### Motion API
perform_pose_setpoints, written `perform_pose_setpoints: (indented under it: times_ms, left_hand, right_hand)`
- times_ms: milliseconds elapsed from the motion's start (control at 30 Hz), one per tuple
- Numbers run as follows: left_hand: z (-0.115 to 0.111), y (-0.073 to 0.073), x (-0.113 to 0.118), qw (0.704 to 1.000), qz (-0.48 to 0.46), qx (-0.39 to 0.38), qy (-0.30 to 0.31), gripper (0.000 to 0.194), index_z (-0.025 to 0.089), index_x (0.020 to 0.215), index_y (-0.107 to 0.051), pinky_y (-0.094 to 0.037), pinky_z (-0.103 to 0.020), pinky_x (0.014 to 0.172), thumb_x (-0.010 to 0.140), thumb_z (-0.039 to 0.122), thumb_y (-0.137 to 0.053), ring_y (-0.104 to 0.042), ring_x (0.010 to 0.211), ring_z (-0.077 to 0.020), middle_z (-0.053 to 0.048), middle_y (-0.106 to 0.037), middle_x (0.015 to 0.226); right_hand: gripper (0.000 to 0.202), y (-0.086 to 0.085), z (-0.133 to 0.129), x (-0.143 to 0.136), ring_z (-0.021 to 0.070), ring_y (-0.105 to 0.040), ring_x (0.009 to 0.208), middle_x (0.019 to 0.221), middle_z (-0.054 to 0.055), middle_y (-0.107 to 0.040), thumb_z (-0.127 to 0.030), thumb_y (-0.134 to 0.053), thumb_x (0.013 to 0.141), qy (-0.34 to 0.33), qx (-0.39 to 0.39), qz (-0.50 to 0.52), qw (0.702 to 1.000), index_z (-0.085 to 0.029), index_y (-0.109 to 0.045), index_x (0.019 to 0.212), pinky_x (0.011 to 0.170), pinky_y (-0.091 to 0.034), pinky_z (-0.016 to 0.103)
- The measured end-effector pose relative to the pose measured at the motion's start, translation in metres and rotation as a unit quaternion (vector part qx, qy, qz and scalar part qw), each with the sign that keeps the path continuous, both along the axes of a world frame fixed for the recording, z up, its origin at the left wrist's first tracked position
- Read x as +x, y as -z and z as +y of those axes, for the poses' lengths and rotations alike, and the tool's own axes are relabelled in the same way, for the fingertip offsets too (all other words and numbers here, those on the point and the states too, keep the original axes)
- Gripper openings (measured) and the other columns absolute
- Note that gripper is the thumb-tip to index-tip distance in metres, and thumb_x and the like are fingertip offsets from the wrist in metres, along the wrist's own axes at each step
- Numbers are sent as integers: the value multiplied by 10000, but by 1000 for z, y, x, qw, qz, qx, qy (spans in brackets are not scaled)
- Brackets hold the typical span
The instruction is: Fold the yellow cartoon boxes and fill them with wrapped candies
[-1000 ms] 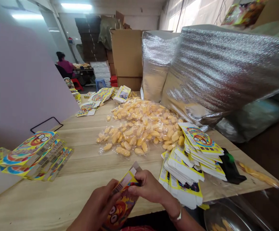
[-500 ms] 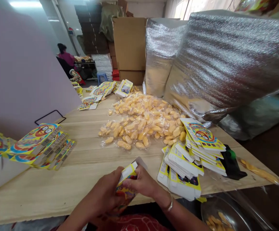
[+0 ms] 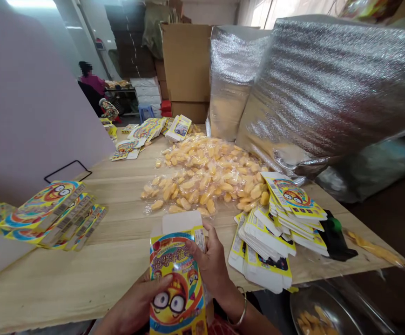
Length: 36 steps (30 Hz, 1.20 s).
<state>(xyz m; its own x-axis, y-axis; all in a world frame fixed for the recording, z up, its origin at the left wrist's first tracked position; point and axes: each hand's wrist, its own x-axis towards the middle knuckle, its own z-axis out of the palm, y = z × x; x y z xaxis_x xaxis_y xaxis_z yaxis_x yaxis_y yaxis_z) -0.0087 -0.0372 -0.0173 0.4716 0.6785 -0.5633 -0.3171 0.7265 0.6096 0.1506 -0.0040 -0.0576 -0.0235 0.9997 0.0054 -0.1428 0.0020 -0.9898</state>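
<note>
**Yellow carton (image 3: 179, 274) held from both sides**

Over the near edge of the table (image 3: 118, 246), the left hand (image 3: 138, 295) holds its left side, thumb across the face; the right hand (image 3: 213, 260) clasps its upper right, thumb in front.

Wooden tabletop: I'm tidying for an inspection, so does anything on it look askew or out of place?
Two things. The flat printed cartons on the right lie in a skewed, fanned pile, edges unaligned. A long wrapped yellow piece lies at far right, apart from the heap of yellow pieces. No tear shows on the held carton.
</note>
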Motion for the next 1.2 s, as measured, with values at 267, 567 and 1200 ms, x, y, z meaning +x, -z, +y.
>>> perform_pose_setpoints:
  times_ms: [267,567,1200]
  left_hand:
    - [14,-5,-2,960,141,161,-178,920,388,1416,-267,-569,-314,643,664,370,-796,-708,713,-219,-14,-732,959]
    - [21,0,-15,926,248,276,-71,463,155,710,-666,-495,-234,565,791,602,-577,-595,603,-161,-7,-631,607]
    - [21,-30,2,935,216,265,-98,455,214,1112,-630,-505,-248,566,745,479,-677,-641,645,-178,-11,-670,761]
  right_hand:
    - [533,-2,-11,9,150,-602,723,817,5,-647,-471,-553,885,-67,46,-100,992,-202,-442,1331,644,-472,237]
    - [253,-12,-13,23,132,-530,782,853,15,-568,-422,-582,881,-133,72,-30,988,-177,-618,928,706,-438,242]
    - [222,-51,-4,27,95,-476,581,635,-33,-552,-371,-710,757,-99,-18,-8,995,-170,-621,786,537,-375,211]
